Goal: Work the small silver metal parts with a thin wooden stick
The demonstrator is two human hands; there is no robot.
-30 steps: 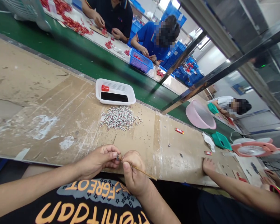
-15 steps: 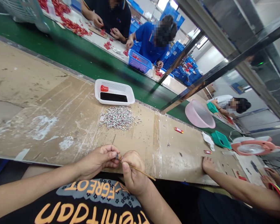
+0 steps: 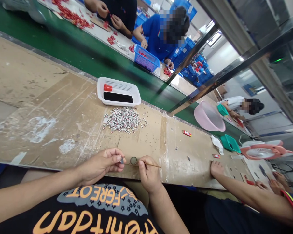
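My left hand pinches a small dark grey piece between thumb and fingertips, just above the near part of the table. In my right hand is a thin brown stick, its back end jutting out to the right and its front end pointing left. Close to the stick's front end lies a round bottle cap with a crimped rim, between the two hands. Beyond them a heap of small silvery-white pieces with some reddish bits is spread on the cardboard-covered table.
A white basket holding a red cup-shaped piece and a flat black object stands behind the heap. At right, a neighbour's hand rests on the table. Farther off are a pink basin, a green tray and a fan.
My right hand has moved right with the stick, away from the grey piece, uncovering the bottle cap. My left hand keeps its pinch nearly in place. The view has shifted slightly.
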